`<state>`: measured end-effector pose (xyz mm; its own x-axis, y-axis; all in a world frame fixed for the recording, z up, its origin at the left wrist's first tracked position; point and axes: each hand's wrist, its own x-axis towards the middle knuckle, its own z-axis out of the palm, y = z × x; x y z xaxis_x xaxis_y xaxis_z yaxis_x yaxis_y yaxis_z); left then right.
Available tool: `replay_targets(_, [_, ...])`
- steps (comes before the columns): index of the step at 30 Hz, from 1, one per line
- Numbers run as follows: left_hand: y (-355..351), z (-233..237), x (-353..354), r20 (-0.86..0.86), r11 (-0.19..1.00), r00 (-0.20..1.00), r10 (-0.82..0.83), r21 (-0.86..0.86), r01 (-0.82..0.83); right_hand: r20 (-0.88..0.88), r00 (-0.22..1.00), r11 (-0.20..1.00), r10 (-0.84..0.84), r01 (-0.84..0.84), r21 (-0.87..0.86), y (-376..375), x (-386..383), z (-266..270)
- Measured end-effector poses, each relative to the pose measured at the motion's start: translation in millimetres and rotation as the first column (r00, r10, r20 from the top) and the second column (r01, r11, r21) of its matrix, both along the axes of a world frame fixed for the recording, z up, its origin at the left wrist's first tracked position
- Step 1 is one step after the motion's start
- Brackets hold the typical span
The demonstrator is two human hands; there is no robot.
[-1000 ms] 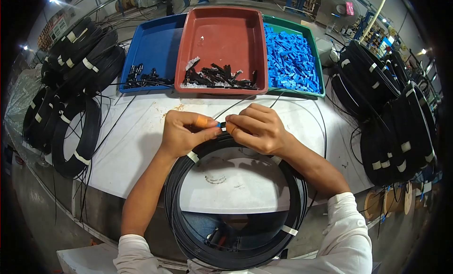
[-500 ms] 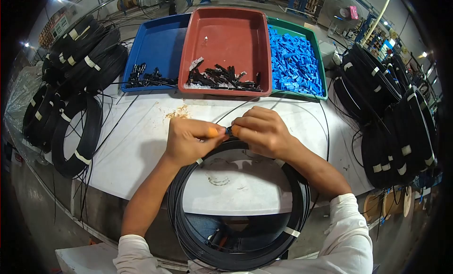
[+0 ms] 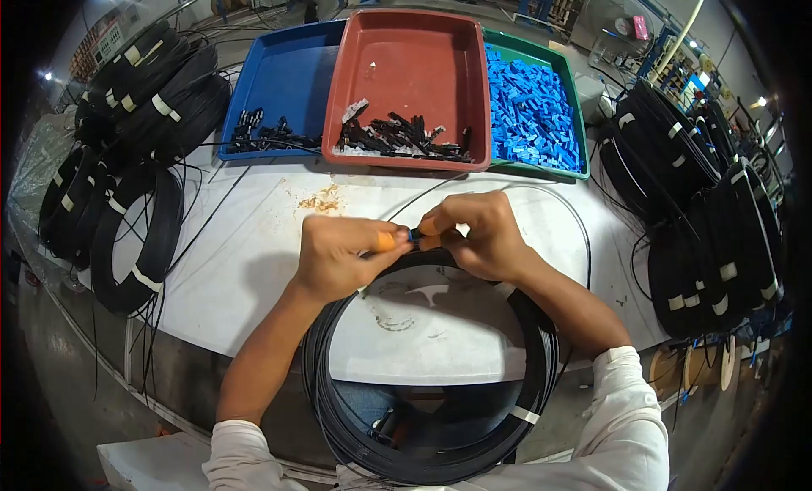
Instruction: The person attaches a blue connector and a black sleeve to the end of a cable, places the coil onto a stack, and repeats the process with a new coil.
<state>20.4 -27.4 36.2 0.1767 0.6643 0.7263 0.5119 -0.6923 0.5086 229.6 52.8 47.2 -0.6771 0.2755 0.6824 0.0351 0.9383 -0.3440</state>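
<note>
My left hand (image 3: 342, 250) and my right hand (image 3: 480, 235) meet over the far side of a black cable coil (image 3: 321, 368). Between their fingertips is a small blue-and-black connector (image 3: 414, 235), mostly covered by the fingers. Thumb and fingers of the left hand pinch its blue end. The right hand pinches the black end, its other fingers curled. Orange covers wrap some fingertips on both hands. The coil, bound with white tape, lies partly on the white table (image 3: 245, 296) and partly over my lap.
Behind the hands stand a blue tray (image 3: 283, 85) and a red tray (image 3: 406, 68) with small black parts, and a green tray (image 3: 584, 144) full of blue pieces (image 3: 533, 110). More cable coils flank the table at left (image 3: 161, 237) and right (image 3: 727, 246). Loose cables cross the tabletop.
The fingers of my right hand have opened out a little and shifted slightly, showing more of the connector's black end. My left hand keeps its pinch almost in place.
</note>
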Motion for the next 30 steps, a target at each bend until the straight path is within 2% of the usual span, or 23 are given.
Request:
replay_targets(1, [4,-4,-1,-0.088,0.984,0.996,0.016,0.179,0.0,-0.028,1.0,0.978,0.002,-0.008,-0.209,-1,-2,-1])
replay_targets(2, [4,-3,-1,-0.09,0.985,0.996,0.013,0.175,0.003,-0.056,0.998,0.911,-0.001,-0.022,-0.412,-3,-4,-3])
replay_targets(4, [2,-1,0,-0.04,0.985,0.995,0.089,0.154,-0.082,-0.041,0.998,0.954,-0.041,0.027,-0.298,-2,-6,-1])
replay_targets(5, [1,-3,-1,0.127,0.997,0.99,0.059,-0.051,-0.053,-0.057,0.998,0.998,-0.035,0.038,0.051,-1,-5,2])
replay_targets(6, [0,-2,-2,0.13,0.997,0.99,0.063,-0.051,-0.057,-0.07,0.997,0.918,-0.022,0.048,0.393,0,-5,5])
replay_targets(7, [-2,2,-3,0.426,0.905,0.905,0.003,-0.386,0.18,-0.131,0.991,0.834,0.036,0.042,0.55,1,-7,4])
replay_targets(8, [-2,4,-3,0.679,0.669,0.731,0.062,-0.572,0.474,-0.13,0.991,0.834,0.036,0.042,0.551,1,-6,4])
replay_targets(10, [0,1,-1,0.674,0.66,0.735,0.076,-0.586,0.47,-0.064,0.997,0.839,0.031,0.009,0.544,0,-1,4])
replay_targets(11, [1,-2,0,0.502,0.836,0.865,-0.017,-0.467,0.288,-0.024,0.999,0.941,0.044,-0.034,0.336,2,1,5])
replay_targets(12, [1,-5,1,0.288,0.955,0.956,-0.048,-0.267,0.128,-0.027,0.999,0.942,0.04,-0.029,0.335,0,1,4])
replay_targets(13, [2,-6,1,0.061,1.0,0.998,-0.01,-0.014,0.011,-0.008,1.0,0.996,0.014,-0.015,-0.089,-4,-1,2])
replay_targets(14, [1,-6,0,0.057,1.0,0.998,-0.009,-0.015,0.01,0.018,1.0,0.868,0.003,0.006,-0.496,-6,-3,0])
replay_targets(16, [0,-5,-1,-0.001,0.989,0.999,0.035,0.143,-0.034,-0.027,1.0,0.842,0.008,-0.021,-0.539,-7,-5,1])
replay_targets(17, [-1,-5,-1,0.001,0.989,0.999,0.039,0.14,-0.039,0.001,1.0,0.975,-0.015,0.015,-0.223,-4,-3,2])
replay_targets(18, [0,-5,-2,0.288,0.971,0.957,-0.017,-0.224,0.085,0.019,0.999,0.992,-0.047,0.044,0.12,-2,-2,2])
replay_targets(19, [0,-4,-2,0.552,0.813,0.833,0.038,-0.501,0.295,0.021,0.999,0.992,-0.045,0.042,0.121,0,-2,3])
replay_targets(21, [1,2,-3,0.608,0.739,0.791,0.066,-0.563,0.371,-0.097,0.994,0.859,0.047,0.01,0.511,2,-3,5])
replay_targets(22, [2,4,-4,0.654,0.651,0.75,0.102,-0.614,0.447,-0.101,0.994,0.859,0.043,0.015,0.512,3,-4,4])
replay_targets(24, [3,-2,-4,0.666,0.649,0.741,0.091,-0.604,0.463,-0.111,0.993,0.862,0.032,0.029,0.506,5,-3,0])
replay_targets(26, [-2,-8,4,0.41,0.909,0.912,0.032,-0.392,0.144,-0.023,1.0,0.927,0.004,0.004,0.374,2,-1,3])
replay_targets(27, [-5,-4,4,0.181,0.974,0.983,0.03,-0.227,0.013,-0.013,1.0,0.992,-0.021,0.023,0.123,0,-1,-1])
replay_targets(29, [-4,-1,4,0.095,0.992,0.995,0.027,-0.123,-0.015,-0.024,1.0,0.944,-0.02,0.011,-0.329,-7,-3,-2])
replay_targets(30, [-5,-1,3,0.009,0.999,0.999,0.034,-0.019,-0.034,-0.022,1.0,0.943,-0.018,0.01,-0.332,-8,-2,-1])
